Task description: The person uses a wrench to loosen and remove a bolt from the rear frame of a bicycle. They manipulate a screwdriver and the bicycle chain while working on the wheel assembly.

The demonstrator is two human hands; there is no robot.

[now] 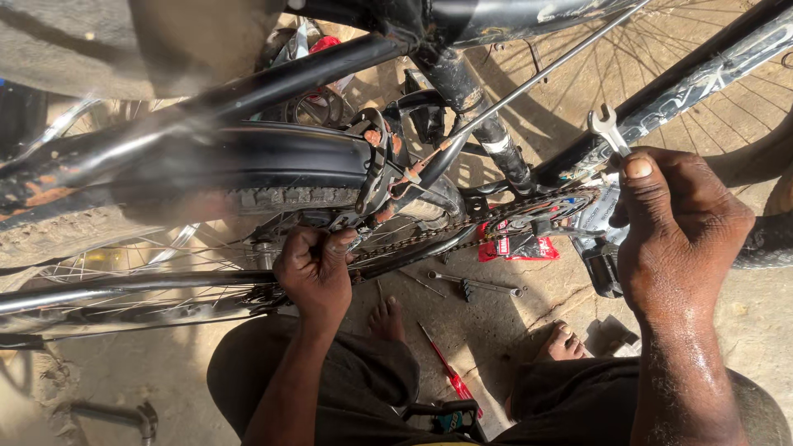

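Left hand [315, 272] fingers closed around bike chain [413, 239]; right hand [673, 227] fingers clamped on silver wrench [607, 128] near chainring [541, 211].

The spanner [608, 128] is bright, smooth metal. The bicycle frame [462, 91] is glossy black painted metal, scuffed and dusty, with rust showing on one tube at the left. The tyre [281, 198] is matt black rubber with a rough knobbly tread (dust sits in the grooves). The chain [429, 235] looks dull, greasy metal. The floor [512, 322] is rough, cracked concrete.
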